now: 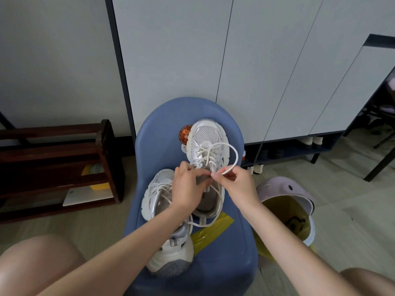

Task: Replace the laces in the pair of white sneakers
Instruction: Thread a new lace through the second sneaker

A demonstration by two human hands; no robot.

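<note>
Two white sneakers sit on a blue stool (pixel 239 248). The farther sneaker (pixel 206 135) points away from me, with a white lace (pixel 235 153) crossed through its eyelets and arching in a loop to the right. My right hand (pixel 235 184) pinches that loop between thumb and fingertips, just above the shoe's opening. My left hand (pixel 188 184) pinches another part of the lace at the tongue, its fingertips close to the right hand's. The nearer sneaker (pixel 162 210) lies to the left under my left forearm, also laced, with a loose lace end (pixel 201 225) trailing off.
A strip of yellow tape (pixel 211 231) lies on the stool. At the right stands a pale pink bin (pixel 288 189) lined with a yellow bag. A dark wooden shoe rack (pixel 64 167) stands to the left, and grey cabinet doors (pixel 235 60) behind. My knees frame the bottom corners.
</note>
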